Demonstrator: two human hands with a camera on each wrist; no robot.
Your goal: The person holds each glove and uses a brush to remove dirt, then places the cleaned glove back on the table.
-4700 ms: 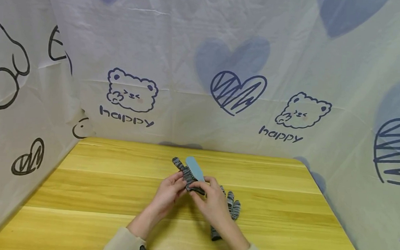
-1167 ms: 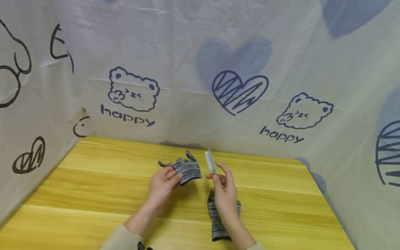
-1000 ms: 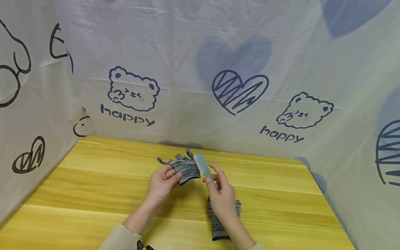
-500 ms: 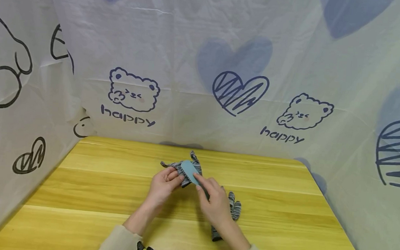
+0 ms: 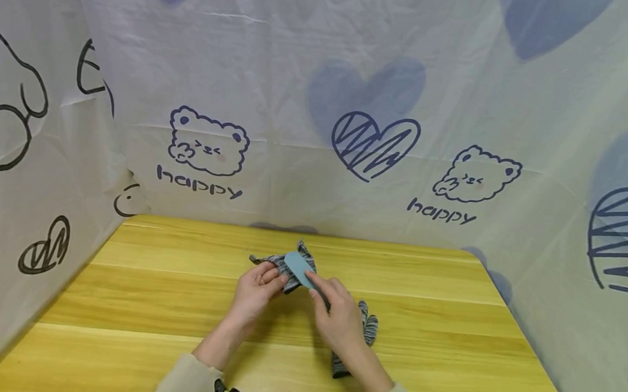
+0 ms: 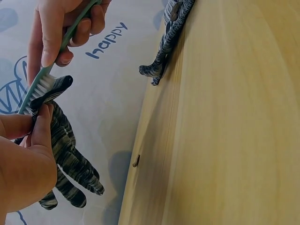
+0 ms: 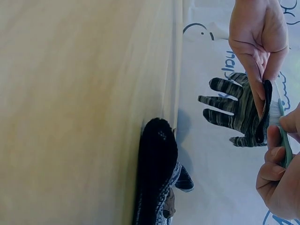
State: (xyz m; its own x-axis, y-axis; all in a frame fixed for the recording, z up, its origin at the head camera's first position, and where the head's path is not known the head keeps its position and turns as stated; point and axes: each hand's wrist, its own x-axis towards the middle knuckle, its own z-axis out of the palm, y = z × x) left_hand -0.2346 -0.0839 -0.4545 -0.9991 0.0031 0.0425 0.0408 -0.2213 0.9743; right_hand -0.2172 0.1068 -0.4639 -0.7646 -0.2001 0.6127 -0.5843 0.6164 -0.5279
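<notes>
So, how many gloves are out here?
2: one striped knit glove held in the left grip, another glove on the wooden table, partly hidden by the right forearm. No third shows.

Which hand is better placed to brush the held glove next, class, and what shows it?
Probably the right hand: it grips the brush, with the bristles at the dark cuff of the held glove. The left hand is occupied pinching that glove.

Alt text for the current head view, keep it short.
A person's right hand holds a blue brush against a gray striped glove gripped in the left hand. A second glove lies partly hidden on a yellow wood-grain table, with a pale patterned sheet behind.
</notes>
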